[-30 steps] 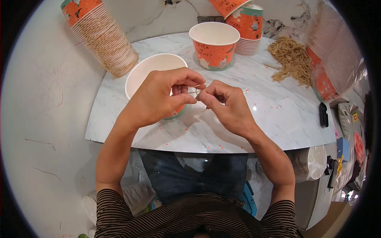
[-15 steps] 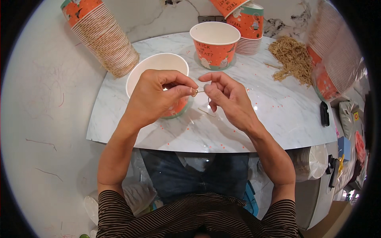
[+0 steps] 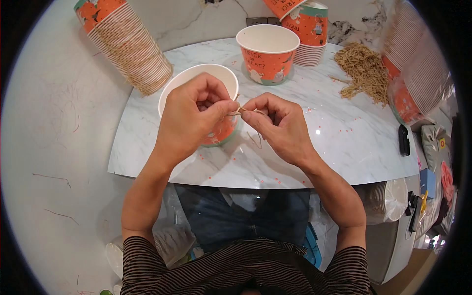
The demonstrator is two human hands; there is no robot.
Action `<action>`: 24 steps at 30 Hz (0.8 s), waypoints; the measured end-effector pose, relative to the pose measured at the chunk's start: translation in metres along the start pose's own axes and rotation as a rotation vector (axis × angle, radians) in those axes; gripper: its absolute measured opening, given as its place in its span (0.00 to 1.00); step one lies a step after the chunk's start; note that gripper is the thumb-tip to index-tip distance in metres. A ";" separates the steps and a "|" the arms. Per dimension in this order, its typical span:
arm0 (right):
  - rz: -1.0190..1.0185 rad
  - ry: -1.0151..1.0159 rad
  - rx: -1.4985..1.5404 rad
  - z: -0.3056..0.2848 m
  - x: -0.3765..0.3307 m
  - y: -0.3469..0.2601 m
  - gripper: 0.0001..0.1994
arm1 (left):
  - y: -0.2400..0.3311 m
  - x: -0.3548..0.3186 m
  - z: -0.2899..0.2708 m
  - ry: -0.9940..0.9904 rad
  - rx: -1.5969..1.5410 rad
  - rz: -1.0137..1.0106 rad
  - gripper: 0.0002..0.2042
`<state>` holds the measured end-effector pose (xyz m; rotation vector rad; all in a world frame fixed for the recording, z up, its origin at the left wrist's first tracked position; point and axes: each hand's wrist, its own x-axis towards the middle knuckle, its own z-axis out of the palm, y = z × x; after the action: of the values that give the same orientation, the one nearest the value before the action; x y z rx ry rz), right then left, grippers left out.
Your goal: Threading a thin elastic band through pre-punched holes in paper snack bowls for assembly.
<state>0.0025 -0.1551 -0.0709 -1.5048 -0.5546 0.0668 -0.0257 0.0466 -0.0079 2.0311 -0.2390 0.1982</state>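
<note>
My left hand (image 3: 194, 115) and my right hand (image 3: 279, 125) meet over the table, each pinching a piece of thin brown twine (image 3: 232, 114) between thumb and fingertips. A loose end of it dangles below my right hand. Whether the twine is knotted or just looped there is too small to tell. Behind and under my left hand an orange paper tub (image 3: 220, 133) with a white inside leans over, partly hidden by that hand. Twine also shows at the tub's rim beside my fingertips. A second orange tub (image 3: 268, 64) stands upright farther back.
Nested tubs with twine handles (image 3: 130, 51) lean at the far left. More tubs (image 3: 312, 29) are stacked at the back, near a heap of twine (image 3: 364, 71). Plastic-wrapped tubs (image 3: 418, 73) and a black object (image 3: 403, 140) lie at the right. Orange specks dot the marble-patterned table (image 3: 339, 162).
My hands have come closer together, and the right fingers, spread before, are now pinched on the twine. My left fingertips have risen slightly toward the tub's rim.
</note>
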 end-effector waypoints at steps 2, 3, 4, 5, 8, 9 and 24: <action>-0.030 0.001 -0.017 0.001 -0.001 0.000 0.08 | 0.000 -0.004 0.004 0.007 0.025 0.047 0.01; -0.061 0.002 -0.034 0.002 -0.002 -0.001 0.08 | 0.000 -0.005 0.005 0.015 0.049 0.095 0.02; -0.061 0.003 -0.034 0.002 -0.002 -0.002 0.08 | -0.002 -0.005 0.006 0.014 0.049 0.095 0.02; -0.060 -0.004 -0.045 0.001 -0.002 -0.003 0.07 | -0.006 -0.005 0.007 0.041 0.137 0.205 0.02; -0.060 -0.010 -0.098 0.000 -0.002 -0.002 0.06 | -0.009 -0.003 0.006 0.053 0.320 0.384 0.02; -0.062 -0.010 -0.142 0.000 -0.002 -0.001 0.06 | -0.009 -0.003 0.006 0.038 0.413 0.454 0.03; -0.124 0.009 -0.084 -0.003 -0.001 0.007 0.05 | 0.007 0.005 -0.011 -0.335 0.032 -0.087 0.08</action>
<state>0.0046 -0.1574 -0.0776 -1.5480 -0.6490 -0.0607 -0.0228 0.0535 0.0041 2.0946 -0.3560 -0.1962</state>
